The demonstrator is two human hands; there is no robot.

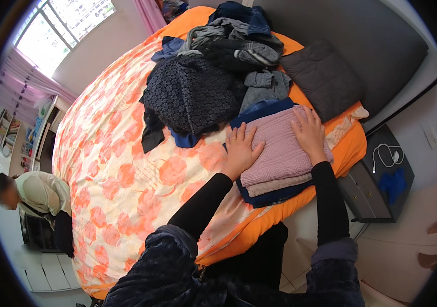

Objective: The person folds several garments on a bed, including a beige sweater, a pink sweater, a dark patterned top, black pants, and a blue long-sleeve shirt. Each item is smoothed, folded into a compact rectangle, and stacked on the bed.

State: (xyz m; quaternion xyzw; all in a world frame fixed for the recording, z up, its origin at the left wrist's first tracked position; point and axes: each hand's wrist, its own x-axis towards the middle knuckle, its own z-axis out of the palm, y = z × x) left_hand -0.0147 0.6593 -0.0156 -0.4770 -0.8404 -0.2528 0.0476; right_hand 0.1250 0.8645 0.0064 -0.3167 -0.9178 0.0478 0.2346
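A folded pink knitted garment (276,149) lies on top of a stack near the bed's right edge. Beneath it show a folded beige knit (279,185) and a dark blue garment (268,200). My left hand (242,150) rests with spread fingers on the pink knit's left side, a ring on one finger. On its upper right part lies my right hand (309,132), flat, fingers apart. Neither hand grips the cloth. Just beyond the stack are a grey knitted garment (266,86) and a black patterned garment (195,92), part of a loose heap of clothes.
The bed has a floral sheet (126,172) and orange edging. A dark quilted cushion (324,78) leans near the grey headboard (348,42). At right stands a grey nightstand (389,192) with a white cable and blue cloth. Another person (44,192) bends beside the bed's far left side.
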